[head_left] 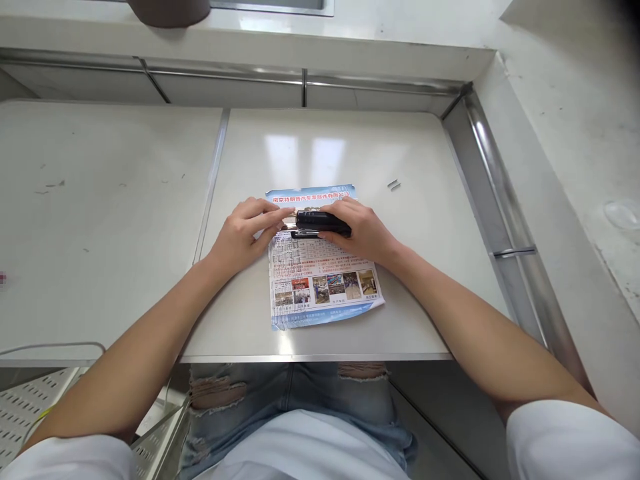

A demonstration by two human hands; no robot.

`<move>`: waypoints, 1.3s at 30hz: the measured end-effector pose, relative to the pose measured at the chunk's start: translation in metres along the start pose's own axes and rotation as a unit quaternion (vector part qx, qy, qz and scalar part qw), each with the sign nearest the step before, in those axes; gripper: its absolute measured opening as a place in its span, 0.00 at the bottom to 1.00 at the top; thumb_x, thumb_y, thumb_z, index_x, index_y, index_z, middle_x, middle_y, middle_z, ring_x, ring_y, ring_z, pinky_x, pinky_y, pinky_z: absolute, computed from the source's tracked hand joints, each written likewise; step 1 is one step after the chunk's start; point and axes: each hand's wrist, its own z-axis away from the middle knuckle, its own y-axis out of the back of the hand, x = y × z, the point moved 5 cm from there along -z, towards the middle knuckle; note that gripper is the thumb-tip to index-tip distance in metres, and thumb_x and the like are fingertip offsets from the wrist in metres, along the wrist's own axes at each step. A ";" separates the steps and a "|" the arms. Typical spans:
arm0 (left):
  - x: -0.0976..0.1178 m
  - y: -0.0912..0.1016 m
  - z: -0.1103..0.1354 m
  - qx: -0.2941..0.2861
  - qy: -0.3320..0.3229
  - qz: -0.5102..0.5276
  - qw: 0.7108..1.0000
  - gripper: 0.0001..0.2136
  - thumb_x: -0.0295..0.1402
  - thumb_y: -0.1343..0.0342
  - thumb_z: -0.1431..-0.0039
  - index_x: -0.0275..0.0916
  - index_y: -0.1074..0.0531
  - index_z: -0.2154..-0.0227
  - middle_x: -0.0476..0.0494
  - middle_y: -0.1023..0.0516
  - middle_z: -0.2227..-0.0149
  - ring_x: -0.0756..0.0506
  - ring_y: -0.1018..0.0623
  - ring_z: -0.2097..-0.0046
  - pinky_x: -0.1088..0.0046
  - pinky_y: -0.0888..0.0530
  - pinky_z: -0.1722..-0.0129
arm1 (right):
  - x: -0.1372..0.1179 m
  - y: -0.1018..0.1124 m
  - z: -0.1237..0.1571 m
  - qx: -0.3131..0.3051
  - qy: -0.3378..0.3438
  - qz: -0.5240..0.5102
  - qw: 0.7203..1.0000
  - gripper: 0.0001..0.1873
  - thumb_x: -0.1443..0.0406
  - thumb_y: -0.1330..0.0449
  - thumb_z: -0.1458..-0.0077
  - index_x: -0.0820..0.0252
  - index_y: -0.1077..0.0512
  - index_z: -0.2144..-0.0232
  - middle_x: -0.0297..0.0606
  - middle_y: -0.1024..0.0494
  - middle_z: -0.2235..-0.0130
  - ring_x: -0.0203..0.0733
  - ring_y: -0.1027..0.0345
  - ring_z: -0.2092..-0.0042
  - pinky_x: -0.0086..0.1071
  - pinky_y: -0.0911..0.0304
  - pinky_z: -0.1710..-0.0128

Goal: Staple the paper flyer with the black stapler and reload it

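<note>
A black stapler (320, 222) lies sideways across a printed leaflet (330, 267). My right hand (361, 228) is closed around the stapler's right end, thumb on the near side and fingers over the top. At the left end, my left hand (250, 230) has its fingertips and thumb closed on a shiny metal part of the stapler. Exactly what lies between those fingertips is partly hidden. Many rows of staples (287, 267) run down the leaflet's left side. The leaflet's lower right corner curls up a little.
Two short strips of staples (394, 184) lie on the white table (240, 320), right of the leaflet. Small dark scraps (55, 184) are scattered on the left table section. A metal rail (480, 127) and wall border the back and right. A brown pot (170, 10) stands on the ledge.
</note>
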 end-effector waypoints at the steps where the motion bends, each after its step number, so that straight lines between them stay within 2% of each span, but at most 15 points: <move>1: -0.001 0.001 0.001 0.005 0.003 -0.010 1.000 0.14 0.34 0.41 0.27 0.50 0.20 0.42 0.44 0.16 0.54 0.42 0.19 0.54 0.61 0.23 0.51 | 0.000 0.000 0.000 -0.001 0.000 0.001 1.000 0.15 0.58 0.36 0.33 0.55 0.25 0.46 0.45 0.17 0.51 0.55 0.26 0.48 0.49 0.29 0.48; 4: -0.002 0.002 0.002 0.012 0.007 -0.030 0.999 0.10 0.36 0.37 0.29 0.46 0.18 0.48 0.46 0.13 0.56 0.43 0.16 0.56 0.62 0.24 0.49 | -0.001 0.001 0.000 0.000 0.003 0.004 1.000 0.15 0.59 0.36 0.33 0.55 0.25 0.46 0.45 0.16 0.51 0.54 0.26 0.49 0.48 0.29 0.48; 8: -0.004 0.000 0.001 -0.014 0.003 -0.027 1.000 0.05 0.36 0.36 0.30 0.46 0.15 0.56 0.48 0.11 0.58 0.42 0.14 0.56 0.61 0.24 0.50 | -0.001 0.002 0.000 0.000 0.004 0.004 1.000 0.15 0.59 0.35 0.34 0.55 0.25 0.47 0.44 0.16 0.52 0.53 0.25 0.50 0.47 0.29 0.50; 15: -0.003 -0.002 -0.001 -0.028 -0.004 -0.012 1.000 0.06 0.37 0.36 0.30 0.47 0.14 0.59 0.47 0.10 0.57 0.42 0.15 0.55 0.59 0.25 0.51 | 0.000 0.002 0.001 0.014 0.014 0.012 1.000 0.15 0.59 0.34 0.35 0.55 0.24 0.48 0.43 0.16 0.54 0.52 0.25 0.52 0.45 0.29 0.53; 25: -0.004 -0.003 -0.001 -0.026 0.007 -0.018 0.999 0.05 0.35 0.34 0.33 0.46 0.15 0.58 0.46 0.11 0.57 0.41 0.17 0.55 0.58 0.25 0.51 | 0.000 0.002 0.000 0.009 0.005 0.010 1.000 0.15 0.59 0.34 0.35 0.55 0.24 0.48 0.43 0.16 0.54 0.53 0.25 0.51 0.46 0.29 0.51; 29: -0.004 -0.003 -0.002 -0.038 0.019 -0.014 0.999 0.04 0.36 0.35 0.32 0.46 0.14 0.59 0.47 0.11 0.56 0.40 0.18 0.54 0.56 0.25 0.49 | 0.000 0.002 0.000 0.005 0.000 0.014 1.000 0.15 0.59 0.34 0.35 0.55 0.24 0.48 0.44 0.16 0.54 0.54 0.25 0.51 0.47 0.29 0.51; 39: -0.005 -0.004 -0.002 -0.045 0.012 -0.016 0.999 0.06 0.38 0.36 0.31 0.47 0.13 0.59 0.45 0.11 0.56 0.40 0.20 0.55 0.57 0.27 0.51 | 0.000 0.002 -0.001 0.003 -0.005 0.004 1.000 0.15 0.58 0.34 0.35 0.55 0.24 0.49 0.44 0.16 0.53 0.54 0.25 0.50 0.48 0.29 0.49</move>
